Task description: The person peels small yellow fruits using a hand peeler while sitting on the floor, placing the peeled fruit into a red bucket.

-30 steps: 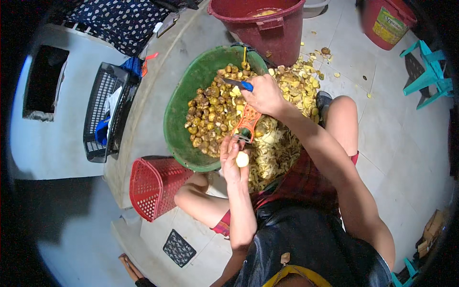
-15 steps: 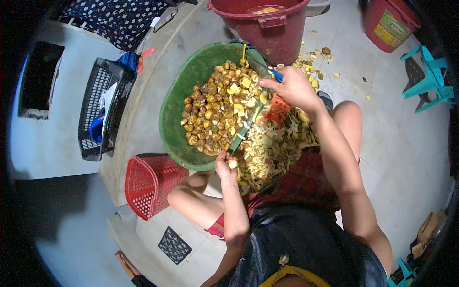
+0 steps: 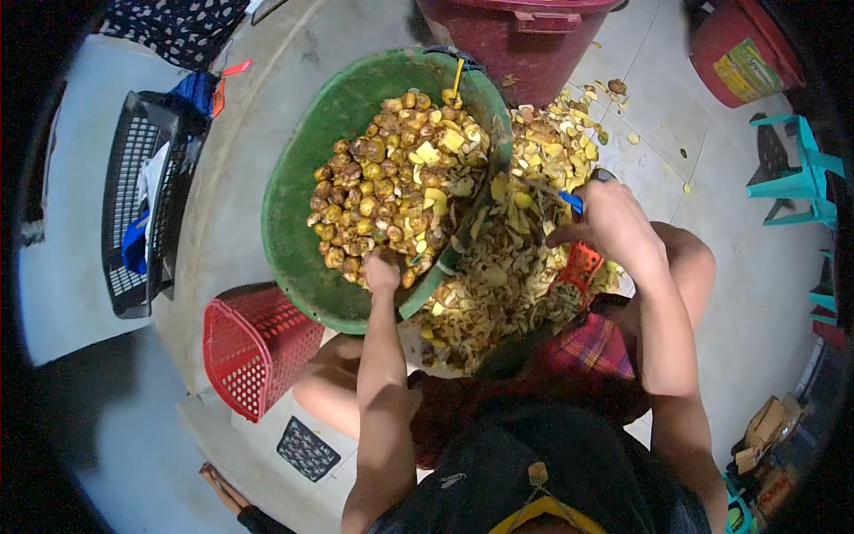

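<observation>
A green tub [image 3: 289,209] holds many small round brownish-yellow pieces [image 3: 369,191], which look like small potatoes, mixed with yellow cut bits. My left hand [image 3: 381,271] reaches over the near rim into this pile. Its fingertips are buried among the pieces, so their grip is hidden. To the right of the tub, my right hand [image 3: 618,222] is closed round a knife with a blue handle [image 3: 571,202]; its blade is blurred above the peelings. Below that hand is an orange perforated item [image 3: 580,267] whose kind I cannot make out. A heap of peelings [image 3: 498,267] lies between the tub and my lap.
Beyond the green tub stands a large dark-red tub [image 3: 516,58], with scattered yellow pieces [image 3: 551,133] beside it. A red perforated basket [image 3: 267,347] leans at the left, near a black crate [image 3: 142,205]. Right: a red bucket [image 3: 743,53] and a turquoise stool [image 3: 796,169].
My left hand has moved from the near rim, where it held a pale peeled piece, into the tub's pile. My right hand, with the knife, has shifted right and nearer, away from the tub.
</observation>
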